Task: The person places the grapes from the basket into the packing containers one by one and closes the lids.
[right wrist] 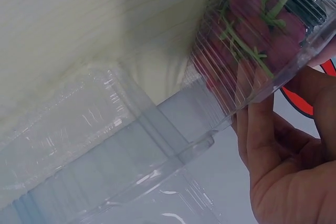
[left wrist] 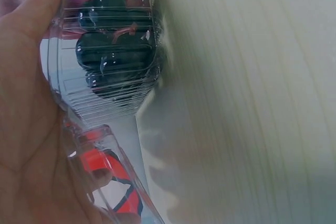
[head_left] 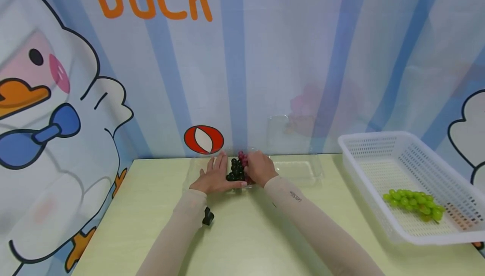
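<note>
A clear plastic box (left wrist: 100, 111) holds dark grapes (head_left: 236, 170) and a bunch of red grapes (head_left: 242, 157) with green stems. Straight fingers of my left hand (head_left: 214, 178) spread along the box's left side, the thumb lying across its near edge. At the right end, my right hand (head_left: 262, 168) has its bent fingers over the box rim and on the red grapes; through the ribbed wall in the right wrist view, the fingertips reach in among them. The thumb of this hand is hidden there.
A second clear box (head_left: 299, 171) lies open to the right, its lid (head_left: 286, 130) raised against the striped curtain (head_left: 261, 57). On the table's right side stands a white perforated basket (head_left: 373, 202) with green grapes (head_left: 414, 202) inside. The curtain borders the table's (head_left: 235, 242) back edge.
</note>
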`<state>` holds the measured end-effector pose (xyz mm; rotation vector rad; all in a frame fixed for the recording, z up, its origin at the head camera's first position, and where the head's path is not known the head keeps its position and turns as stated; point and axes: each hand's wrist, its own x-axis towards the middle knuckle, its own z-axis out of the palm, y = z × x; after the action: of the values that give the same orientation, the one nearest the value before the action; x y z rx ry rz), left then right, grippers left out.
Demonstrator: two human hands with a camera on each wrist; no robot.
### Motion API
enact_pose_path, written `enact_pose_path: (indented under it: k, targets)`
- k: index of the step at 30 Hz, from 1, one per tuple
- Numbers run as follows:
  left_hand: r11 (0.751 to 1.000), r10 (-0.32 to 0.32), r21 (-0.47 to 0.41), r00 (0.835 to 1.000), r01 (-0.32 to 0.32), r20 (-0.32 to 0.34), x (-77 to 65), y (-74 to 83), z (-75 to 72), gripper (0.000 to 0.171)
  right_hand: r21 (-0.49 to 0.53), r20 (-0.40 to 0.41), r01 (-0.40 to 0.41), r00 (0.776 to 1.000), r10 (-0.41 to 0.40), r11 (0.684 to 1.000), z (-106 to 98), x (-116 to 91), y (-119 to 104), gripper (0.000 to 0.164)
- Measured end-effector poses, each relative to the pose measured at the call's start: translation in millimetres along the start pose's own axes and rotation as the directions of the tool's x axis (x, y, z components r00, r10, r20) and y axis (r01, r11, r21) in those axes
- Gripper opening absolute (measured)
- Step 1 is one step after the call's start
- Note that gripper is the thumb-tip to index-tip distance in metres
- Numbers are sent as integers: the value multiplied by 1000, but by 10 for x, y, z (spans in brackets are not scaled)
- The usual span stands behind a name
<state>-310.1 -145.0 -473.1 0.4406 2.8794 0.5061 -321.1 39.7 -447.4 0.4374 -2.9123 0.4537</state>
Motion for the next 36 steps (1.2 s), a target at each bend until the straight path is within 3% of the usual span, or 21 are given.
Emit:
enact_pose_path:
  k: [12,19,27,36]
  targets:
    - [1000,-2,-2,1000,2,5,1,6,-17,129,-20,5,-23,1000,24,1000,-16,11,5,24]
    - [1000,-4,-6,1000,4,13,-7,11,-22,130,-24,-21,-22,1000,21,999,-47,15,24,24]
    - [1000,-5,-12,1000,5,2,-10,-4,-9,130,-2,-56,-51,997,51,999,-69,28,44,12]
    - [1000,-14,-8,1000,14,13,-21,16,-31,130,-45,-105,-51,993,46,998,-28,78,109,8]
